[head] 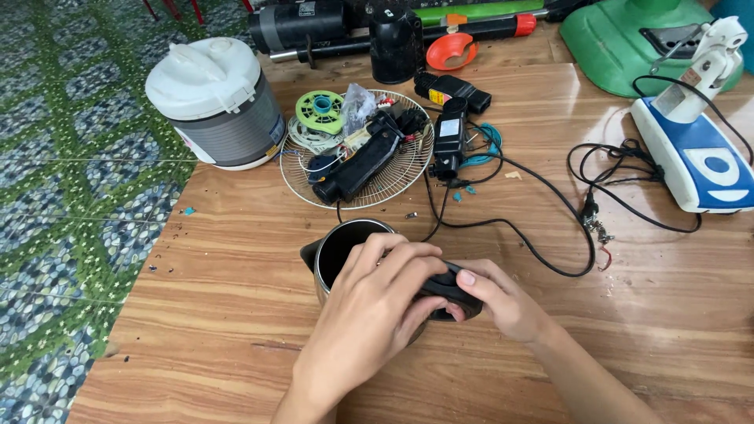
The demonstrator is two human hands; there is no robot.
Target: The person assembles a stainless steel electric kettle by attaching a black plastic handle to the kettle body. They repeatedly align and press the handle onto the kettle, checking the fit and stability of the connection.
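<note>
A steel electric kettle (338, 250) with a black rim and open top stands on the wooden table (236, 259) near its front. My left hand (369, 314) lies over the kettle's rim and side, fingers curled onto its black handle (449, 284). My right hand (499, 297) grips the same black handle from the right, thumb on top. Both hands hide most of the kettle's body.
Behind the kettle a wire fan guard (393, 177) holds black parts, wires and a green spool. A white rice cooker (216, 102) stands far left. A black cable (534, 235) loops to the right. A blue-white appliance (699, 153) and a green base (628, 35) sit far right.
</note>
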